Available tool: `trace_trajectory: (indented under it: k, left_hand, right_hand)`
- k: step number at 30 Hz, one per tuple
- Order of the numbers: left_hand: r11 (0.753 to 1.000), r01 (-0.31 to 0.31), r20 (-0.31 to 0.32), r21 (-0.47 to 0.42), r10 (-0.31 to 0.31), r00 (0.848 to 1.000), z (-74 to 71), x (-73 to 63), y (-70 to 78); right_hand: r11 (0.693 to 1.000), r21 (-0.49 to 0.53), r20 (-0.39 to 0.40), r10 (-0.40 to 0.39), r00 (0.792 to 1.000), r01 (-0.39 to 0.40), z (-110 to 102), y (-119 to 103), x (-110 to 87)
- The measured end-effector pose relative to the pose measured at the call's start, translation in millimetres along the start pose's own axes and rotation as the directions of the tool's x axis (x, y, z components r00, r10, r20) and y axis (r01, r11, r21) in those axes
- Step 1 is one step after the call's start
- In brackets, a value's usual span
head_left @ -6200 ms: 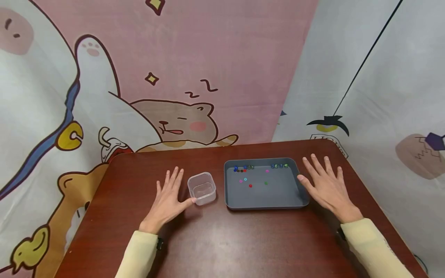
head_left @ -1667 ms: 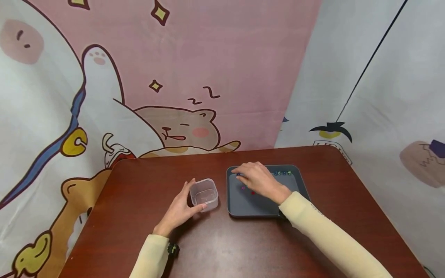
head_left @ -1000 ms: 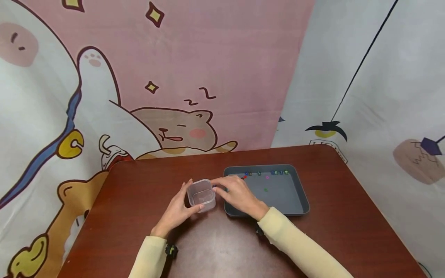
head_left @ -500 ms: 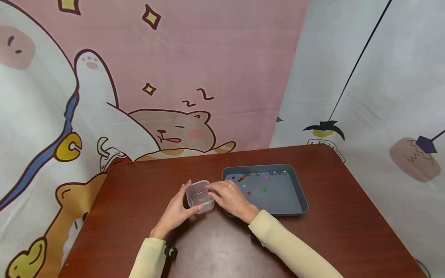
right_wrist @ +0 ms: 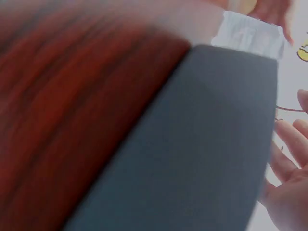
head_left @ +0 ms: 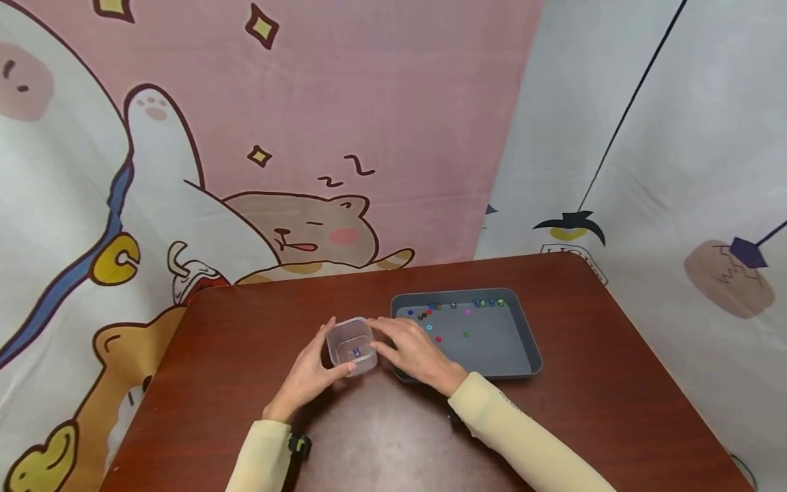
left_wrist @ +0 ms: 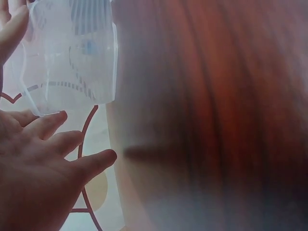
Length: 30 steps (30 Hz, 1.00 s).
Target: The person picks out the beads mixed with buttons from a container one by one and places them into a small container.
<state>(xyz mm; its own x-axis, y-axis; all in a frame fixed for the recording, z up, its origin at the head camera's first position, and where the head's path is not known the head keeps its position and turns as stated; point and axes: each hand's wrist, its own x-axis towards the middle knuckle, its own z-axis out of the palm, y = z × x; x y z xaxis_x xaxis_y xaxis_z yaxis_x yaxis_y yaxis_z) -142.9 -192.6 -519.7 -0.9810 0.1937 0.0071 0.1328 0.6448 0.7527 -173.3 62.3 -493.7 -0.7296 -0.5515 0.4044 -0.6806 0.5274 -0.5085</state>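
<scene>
My left hand (head_left: 306, 377) grips a clear plastic container (head_left: 365, 363) between thumb and fingers, on the table left of the tray. Inside, on the container's floor, lies one small blue bead (head_left: 356, 351). My right hand (head_left: 413, 347) hovers over the tray's left edge with its thumb and forefinger at the container's right rim, parted, and nothing shows between them. In the left wrist view the container (left_wrist: 72, 53) looks see-through, with a faint blue spot in it. In the right wrist view the right hand (right_wrist: 293, 178) is beyond the tray's side.
A grey tray (head_left: 486, 350) holds several small beads along its far side, a pink ring (head_left: 468, 312), a cyan ring (head_left: 429, 327), a red bead (head_left: 438, 339) and a green one (head_left: 466, 335). The brown table (head_left: 393, 437) ends at a cartoon-printed curtain (head_left: 393, 102).
My right hand went from beside the tray to its beads, then left to the container. The blue bead it pinched now lies inside. My left hand took hold of the container.
</scene>
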Motion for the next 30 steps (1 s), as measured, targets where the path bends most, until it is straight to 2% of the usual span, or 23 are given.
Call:
trace_trajectory:
  k: [7, 13, 18, 24, 30]
  left_hand:
    - [1.0, 0.017, 0.013, -0.003, -0.017, 1.0, -2.2, -1.9, 2.3]
    - [1.0, -0.005, 0.0, 0.009, 0.005, 1.0, -1.4, -0.7, 2.1]
    - [0.999, -0.034, -0.018, 0.008, 0.035, 0.999, -1.2, 0.0, 0.5]
    - [1.0, -0.02, -0.015, -0.006, 0.02, 1.0, -1.7, -0.2, 2.1]
    - [1.0, -0.008, -0.003, -0.011, 0.008, 1.0, -2.1, -0.6, 2.5]
  right_hand:
    - [0.998, 0.042, 0.046, 0.054, 0.997, -0.056, -30, 4, -12.4]
    - [0.993, 0.037, 0.088, 0.106, 0.99, -0.11, -60, 10, -24.4]
    - [0.987, 0.031, 0.11, 0.152, 0.982, -0.156, -83, 22, -32.2]
    - [0.979, 0.011, 0.145, 0.2, 0.969, -0.204, -107, 39, -38.2]
    - [0.967, 0.037, 0.188, 0.239, 0.953, -0.25, -125, 54, -40.4]
